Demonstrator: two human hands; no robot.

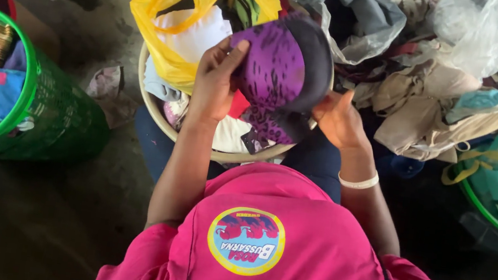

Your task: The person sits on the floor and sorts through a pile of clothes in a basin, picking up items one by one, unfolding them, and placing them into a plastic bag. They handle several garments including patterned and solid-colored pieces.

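The purple cloth hides the right hand's fingers, and the left green basket runs off the edge.

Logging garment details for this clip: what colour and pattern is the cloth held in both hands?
Purple cloth with black streaky markings and a dark edge; head view.

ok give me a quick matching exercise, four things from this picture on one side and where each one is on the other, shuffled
Things:
1. purple and black garment
2. yellow plastic bag
3. green basket
4. white bracelet

Places:
A. far left on the floor, filled with patterned cloth
B. on the right wrist
C. held between both hands
D. in the cream tub, behind the left hand

Pairs: 1-C, 2-D, 3-A, 4-B
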